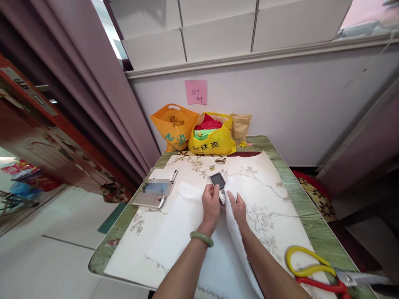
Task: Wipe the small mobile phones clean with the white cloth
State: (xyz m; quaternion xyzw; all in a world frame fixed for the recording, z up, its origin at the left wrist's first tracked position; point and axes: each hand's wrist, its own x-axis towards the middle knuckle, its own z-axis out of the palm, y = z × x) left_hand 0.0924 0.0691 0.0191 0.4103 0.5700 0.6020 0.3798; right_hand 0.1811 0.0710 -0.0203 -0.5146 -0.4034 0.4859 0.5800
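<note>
My left hand [210, 202] is closed round the lower left side of a keypad mobile phone [217, 180], its thumb on the front. The phone's dark screen faces up. A green bangle [201, 238] circles my left wrist. Close by on the right, my right hand [238, 208] pinches the raised edge of a white cloth [181, 224] against the phone's right side. The rest of the cloth spreads over the table beneath my forearms. The phone's lower end is partly hidden by my fingers and the cloth.
Tablet-like devices [149, 198] lie at the left, partly blurred. Yellow-and-red scissors [338, 274] rest at the front right. A small bottle [212, 165] and glasses [220, 160] sit beyond the phone. An orange bag [174, 124], a yellow bag [215, 143] and a brown pouch [241, 126] line the back.
</note>
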